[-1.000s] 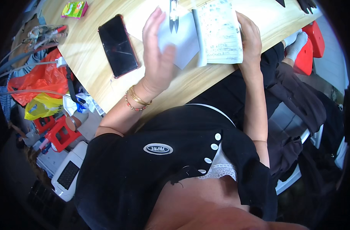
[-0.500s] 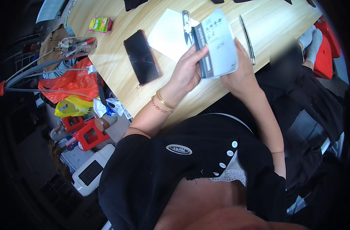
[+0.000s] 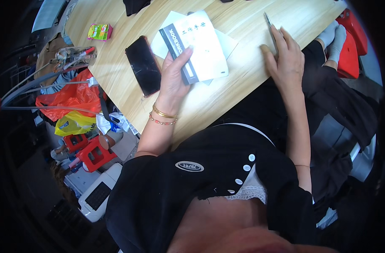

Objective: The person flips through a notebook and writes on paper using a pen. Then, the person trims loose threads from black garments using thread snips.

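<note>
My left hand (image 3: 174, 76) grips a notebook (image 3: 207, 50) by its dark spine side, thumb on top of the cover. The notebook has a pale cover with a grey-blue band, and it lies over a sheet of white paper (image 3: 161, 44). At the right of the table my right hand (image 3: 288, 61) reaches over a slim pen (image 3: 268, 22). Thumb and fingers are apart on either side of the pen, whose lower part is hidden by the hand. A dark phone (image 3: 143, 67) with a reddish case rests just left of my left hand.
A small green and pink box (image 3: 100, 32) sits at the table's far left. Beside the left table edge are a red plastic bag (image 3: 74, 95), a yellow bag (image 3: 74, 123) and red stools (image 3: 96, 154). Another person's feet (image 3: 336, 40) show by a red stool at right.
My right hand has let go of the notebook and moved right to the pen. My left hand has brought the notebook left and lower, over the paper, covering the clear-handled tool seen before.
</note>
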### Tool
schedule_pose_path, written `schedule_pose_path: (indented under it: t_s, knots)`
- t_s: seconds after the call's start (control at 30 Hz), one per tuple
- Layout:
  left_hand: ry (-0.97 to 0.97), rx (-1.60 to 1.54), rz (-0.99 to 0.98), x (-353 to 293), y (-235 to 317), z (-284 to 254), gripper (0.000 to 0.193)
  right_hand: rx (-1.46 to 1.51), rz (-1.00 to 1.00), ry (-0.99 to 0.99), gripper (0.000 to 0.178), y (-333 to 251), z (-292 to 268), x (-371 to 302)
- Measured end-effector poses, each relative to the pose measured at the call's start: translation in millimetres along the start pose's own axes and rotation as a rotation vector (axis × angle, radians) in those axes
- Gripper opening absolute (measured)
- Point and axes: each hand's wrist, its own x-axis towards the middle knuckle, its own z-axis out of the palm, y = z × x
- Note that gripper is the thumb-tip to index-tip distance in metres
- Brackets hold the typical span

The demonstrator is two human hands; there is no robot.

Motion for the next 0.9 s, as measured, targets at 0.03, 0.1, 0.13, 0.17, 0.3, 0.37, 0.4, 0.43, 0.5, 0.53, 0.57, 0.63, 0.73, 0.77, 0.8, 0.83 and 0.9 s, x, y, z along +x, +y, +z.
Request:
schedule_pose_path:
  t_s: [0.03,0.1,0.13,0.17,0.3,0.37,0.4,0.43,0.5,0.53,0.57,0.63,0.73,0.77,0.8,0.83,0.9]
  knots:
    - [0.047,0.031,0.05,-2,-1,3,0.034,-0.059,-0.065,0.037,0.042,7,4,0]
    - [0.081,0.08,0.072,-3,-4,6,0.034,0.001,-0.147,0.065,0.043,16,11,-2]
    - [0.101,0.096,0.115,-2,-9,5,0.034,0.037,-0.178,0.075,0.044,9,10,-2]
    - [0.127,0.115,0.131,-3,-10,11,0.034,0.036,-0.176,0.058,0.046,5,10,-3]
    - [0.178,0.07,0.095,1,-31,17,0.029,0.072,-0.151,0.002,0.053,0,9,-2]
    - [0.158,0.059,0.132,-1,-35,20,0.025,0.35,0.001,-0.051,0.05,-13,5,-1]
    - [0.133,0.026,0.155,-2,-36,20,0.024,0.501,0.133,-0.105,0.049,-27,-2,1]
    - [0.13,0.005,0.154,-3,-37,23,0.026,0.542,0.092,-0.061,0.049,-41,-8,2]
    - [0.116,-0.085,0.187,-3,-38,31,0.028,0.549,-0.155,-0.027,0.047,-64,-16,4]
    - [0.12,-0.117,0.135,-7,-32,38,0.031,0.507,-0.256,-0.002,0.047,-75,-16,7]
    - [0.117,-0.112,0.141,-8,-28,41,0.031,0.449,-0.339,0.01,0.046,-81,-14,9]
    - [0.118,-0.105,0.139,-10,-21,44,0.032,0.357,-0.432,0.029,0.045,-90,-9,10]
    - [0.156,-0.099,0.069,-11,-13,35,0.03,0.293,-0.522,0.08,0.04,-99,-6,9]
    - [0.156,-0.138,0.041,-14,-7,38,0.028,0.292,-0.522,0.08,0.04,-103,-8,7]
    - [0.155,-0.137,0.041,-15,-7,37,0.028,0.236,-0.541,0.076,0.039,-110,-12,5]
    - [0.156,-0.166,0.044,-16,-6,35,0.028,0.181,-0.56,0.072,0.037,-116,-15,3]
    - [0.152,-0.228,0.04,-18,-2,35,0.03,0.198,-0.559,0.058,0.039,-121,-19,0]
